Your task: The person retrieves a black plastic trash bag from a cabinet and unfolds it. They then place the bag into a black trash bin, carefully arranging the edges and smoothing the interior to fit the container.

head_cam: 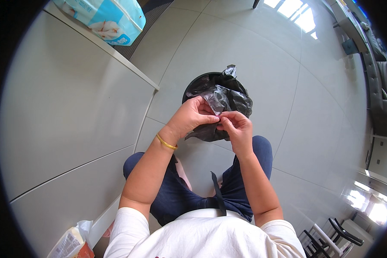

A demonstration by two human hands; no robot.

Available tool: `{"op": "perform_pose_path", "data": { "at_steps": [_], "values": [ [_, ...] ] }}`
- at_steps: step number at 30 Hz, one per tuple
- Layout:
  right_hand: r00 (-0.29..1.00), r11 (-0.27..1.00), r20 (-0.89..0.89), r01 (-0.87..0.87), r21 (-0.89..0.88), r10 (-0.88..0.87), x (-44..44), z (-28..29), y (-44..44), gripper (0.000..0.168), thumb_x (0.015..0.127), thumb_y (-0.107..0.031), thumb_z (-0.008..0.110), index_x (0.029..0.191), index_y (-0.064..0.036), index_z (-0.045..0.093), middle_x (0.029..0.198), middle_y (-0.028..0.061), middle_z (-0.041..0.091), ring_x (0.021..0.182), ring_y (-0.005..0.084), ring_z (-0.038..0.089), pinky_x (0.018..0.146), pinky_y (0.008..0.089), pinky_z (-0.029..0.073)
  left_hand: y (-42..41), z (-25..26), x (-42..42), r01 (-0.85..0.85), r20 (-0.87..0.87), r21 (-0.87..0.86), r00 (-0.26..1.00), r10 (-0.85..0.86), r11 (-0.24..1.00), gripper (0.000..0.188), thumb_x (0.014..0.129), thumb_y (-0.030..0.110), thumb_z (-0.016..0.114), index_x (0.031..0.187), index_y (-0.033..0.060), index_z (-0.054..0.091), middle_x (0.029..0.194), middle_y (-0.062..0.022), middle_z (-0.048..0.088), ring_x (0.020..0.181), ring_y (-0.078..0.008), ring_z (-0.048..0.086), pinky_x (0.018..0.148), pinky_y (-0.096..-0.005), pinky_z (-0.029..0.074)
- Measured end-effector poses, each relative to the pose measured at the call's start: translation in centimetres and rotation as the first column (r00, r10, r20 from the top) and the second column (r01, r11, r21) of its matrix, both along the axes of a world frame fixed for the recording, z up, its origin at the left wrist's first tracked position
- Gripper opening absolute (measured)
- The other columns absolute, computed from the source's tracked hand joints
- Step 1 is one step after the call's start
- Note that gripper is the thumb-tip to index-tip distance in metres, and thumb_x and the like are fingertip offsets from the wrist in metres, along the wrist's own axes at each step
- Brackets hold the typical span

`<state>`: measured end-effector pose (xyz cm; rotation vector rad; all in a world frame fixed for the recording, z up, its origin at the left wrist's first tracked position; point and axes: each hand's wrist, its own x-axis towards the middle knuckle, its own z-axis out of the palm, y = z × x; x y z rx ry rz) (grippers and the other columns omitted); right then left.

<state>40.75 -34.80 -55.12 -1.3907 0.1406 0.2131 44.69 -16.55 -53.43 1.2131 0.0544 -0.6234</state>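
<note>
A round dark trash bin [193,84] stands on the floor in front of my knees, lined with a thin black plastic bag [237,96] whose crumpled edges hang over the rim. Above the bin's near side, my left hand [200,113] and my right hand [237,124] meet with thumbs and fingertips almost touching. Between the fingertips is a very small, dark reddish thing, too small to name. Part of the bag lies behind and under my fingers. Whether my fingers also pinch the bag cannot be told.
A white cabinet [84,84] runs along the left, with a blue and white plastic package [116,25] on it. Another package [72,242] is at the lower left. Pale floor tiles [264,80] surround the bin. A grey sofa [379,96] and a black-framed chair [335,235] stand at the right.
</note>
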Motion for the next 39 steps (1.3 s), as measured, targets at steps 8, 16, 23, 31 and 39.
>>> {"op": "perform_pose_path", "data": {
  "at_steps": [8,16,23,31,39],
  "values": [
    [0.998,0.987,-0.038,0.057,0.151,-0.052,0.2,-0.5,-0.1,0.008,0.088,-0.001,0.067,0.095,0.003,0.065,0.096,0.0084,0.067,0.083,0.0123,0.066,0.075,0.0259,0.058,-0.3,-0.2,-0.1,-0.052,0.033,-0.005,0.998,0.052,0.999,0.030,0.080,0.003,0.076,0.104,-0.0001,0.059,0.097,-0.0076,0.066,0.091,-0.0134,0.065,0.086,-0.0267,0.054],
    [0.998,0.988,-0.005,0.065,0.143,-0.065,0.1,-0.9,0.2,0.011,0.085,0.001,0.071,0.093,0.004,0.064,0.098,0.0075,0.065,0.086,0.0106,0.064,0.076,0.0230,0.055,-0.6,0.2,-0.2,-0.056,0.086,0.002,0.995,0.056,0.998,0.020,0.083,0.003,0.074,0.097,-0.0004,0.060,0.093,-0.0067,0.066,0.087,-0.0127,0.064,0.082,-0.0256,0.054],
    [0.999,0.985,-0.013,0.053,0.164,-0.052,0.0,-0.9,0.1,0.010,0.086,0.000,0.071,0.093,0.004,0.064,0.098,0.0071,0.065,0.088,0.0107,0.063,0.080,0.0235,0.054,-0.8,0.5,-0.2,-0.047,0.125,0.074,0.991,0.037,0.996,0.017,0.085,0.003,0.070,0.098,-0.0014,0.060,0.095,-0.0069,0.067,0.087,-0.0125,0.065,0.082,-0.0263,0.054],
    [0.999,0.961,-0.048,0.035,0.275,-0.023,-0.1,-0.6,0.2,0.009,0.092,-0.006,0.066,0.096,0.000,0.061,0.098,0.0049,0.064,0.087,0.0118,0.063,0.083,0.0253,0.054,-1.0,-0.4,-0.4,-0.057,0.094,0.043,0.994,0.053,0.997,0.021,0.086,0.001,0.065,0.105,-0.0026,0.059,0.099,-0.0071,0.066,0.089,-0.0136,0.065,0.083,-0.0276,0.054],
    [0.981,0.889,-0.139,0.180,0.421,-0.133,0.1,-0.7,-0.8,0.006,0.099,-0.012,0.056,0.099,-0.009,0.050,0.095,-0.0004,0.060,0.080,0.0075,0.057,0.073,0.0216,0.050,-0.7,0.4,-0.4,-0.193,0.367,0.593,0.929,-0.049,0.782,0.019,0.080,0.008,0.059,0.093,-0.0038,0.066,0.093,-0.0179,0.068,0.086,-0.0271,0.066,0.081,-0.0336,0.052]
  ]
}}
